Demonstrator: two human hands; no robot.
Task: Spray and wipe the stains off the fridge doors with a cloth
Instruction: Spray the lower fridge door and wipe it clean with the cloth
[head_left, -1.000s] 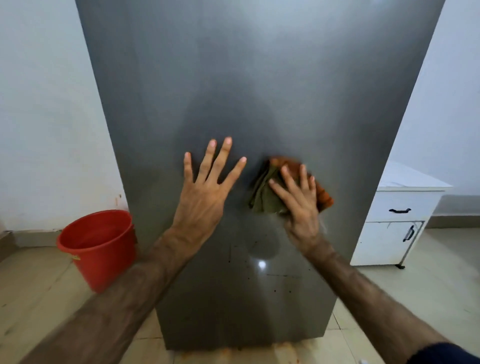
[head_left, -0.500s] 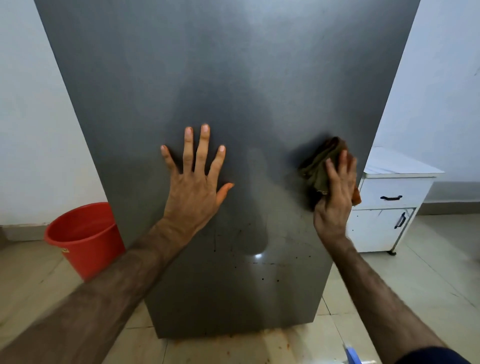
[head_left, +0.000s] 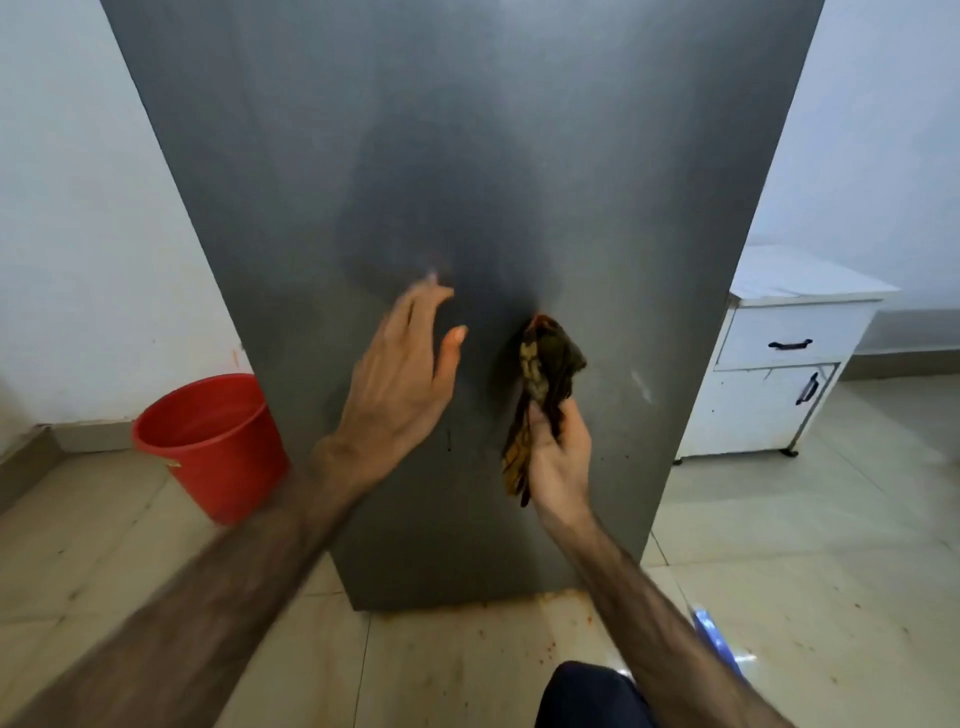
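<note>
The crumpled olive-and-orange cloth (head_left: 545, 374) is bunched in the right hand (head_left: 558, 457), its long axis running from twelve to six o'clock, soft folds spilling above the fist and a tail hanging below. It sits against or just off the smooth grey fridge door (head_left: 467, 156); dark specks lie at about seven o'clock of it, nearest that hand. The left hand (head_left: 400, 379) is spread, fingers straight, at nine o'clock.

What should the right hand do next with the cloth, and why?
Probably press the bunched cloth flat on the fridge door and wipe lower: the right hand holds it by one end, and dark specks remain on the door beside the left hand.
</note>
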